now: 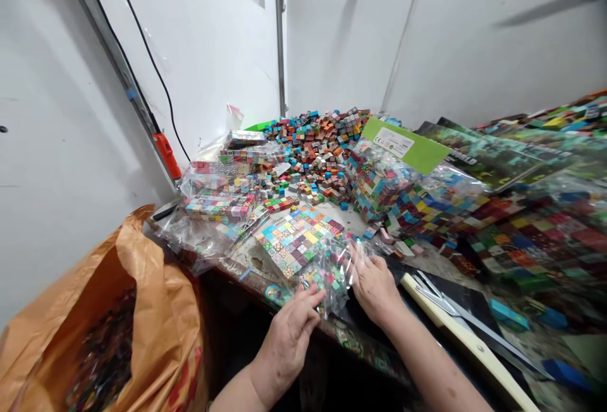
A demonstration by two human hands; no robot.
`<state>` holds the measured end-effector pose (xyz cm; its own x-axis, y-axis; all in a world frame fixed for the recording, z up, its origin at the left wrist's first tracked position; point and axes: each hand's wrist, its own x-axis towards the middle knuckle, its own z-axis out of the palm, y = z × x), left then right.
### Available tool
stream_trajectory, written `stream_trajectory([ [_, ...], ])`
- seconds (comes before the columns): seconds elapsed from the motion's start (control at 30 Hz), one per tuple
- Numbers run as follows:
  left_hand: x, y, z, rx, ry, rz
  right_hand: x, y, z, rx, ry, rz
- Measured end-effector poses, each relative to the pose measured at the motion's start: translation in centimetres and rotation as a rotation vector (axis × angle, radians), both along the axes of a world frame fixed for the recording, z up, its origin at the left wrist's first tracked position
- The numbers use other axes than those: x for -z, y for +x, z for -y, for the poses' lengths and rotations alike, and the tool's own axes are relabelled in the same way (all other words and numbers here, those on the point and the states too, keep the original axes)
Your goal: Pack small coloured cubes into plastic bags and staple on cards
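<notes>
A clear plastic bag (336,268) with small colourful pieces in it lies at the table's front edge, between my hands. My right hand (372,282) presses on its right side with bent fingers; whether they pinch the plastic is hard to see. On the bag's near left corner rests my left hand (294,330), its fingers stretched out and a little apart. Just behind the bag is a flat block of patterned cubes (296,235), with a colourful printed top. The bag overlaps the block's near right corner.
Loose cubes (327,146) are heaped at the back. Wrapped cube blocks (220,191) stack at left; bagged sets (379,178) with a green header card stand at right. Scissors (441,298) and a cream-handled tool (467,342) lie right. An orange sack (161,285) stands left, below the table.
</notes>
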<state>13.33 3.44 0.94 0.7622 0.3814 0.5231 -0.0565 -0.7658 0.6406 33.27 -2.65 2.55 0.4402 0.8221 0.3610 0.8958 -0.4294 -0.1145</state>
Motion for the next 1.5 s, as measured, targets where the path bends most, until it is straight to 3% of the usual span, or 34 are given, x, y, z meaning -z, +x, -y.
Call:
stream_trajectory([
  [0.17,0.0,-0.3,0.0,-0.019,0.028,0.020,-0.6,-1.1,1.2,0.001,0.016,0.015],
  [0.33,-2.0,-0.4,0.4,-0.132,0.135,-0.057,-0.2,-0.9,2.7,-0.030,0.144,0.098],
  [0.57,-5.0,3.8,1.2,-0.170,0.365,-0.220,0.8,-0.3,1.8,-0.060,0.106,0.153],
  [0.73,-4.3,7.5,0.3,-0.283,0.469,-0.268,-0.2,-0.8,1.5,-0.022,0.031,0.135],
  [0.93,-3.4,7.9,-0.3,-0.265,0.483,-0.162,-0.7,-0.4,0.4,-0.124,-0.155,0.102],
  [1.17,-3.5,7.4,-0.5,-0.197,0.445,-0.181,-0.1,-0.2,-1.1,-0.135,-0.079,0.045],
  [1.3,-3.6,7.3,-0.3,-0.197,0.415,-0.197,-0.3,-0.5,0.3,-0.122,-0.007,-0.005],
  [1.5,-4.2,7.0,-0.4,-0.205,0.329,-0.185,0.1,-2.9,3.2,-0.238,0.140,-0.054],
])
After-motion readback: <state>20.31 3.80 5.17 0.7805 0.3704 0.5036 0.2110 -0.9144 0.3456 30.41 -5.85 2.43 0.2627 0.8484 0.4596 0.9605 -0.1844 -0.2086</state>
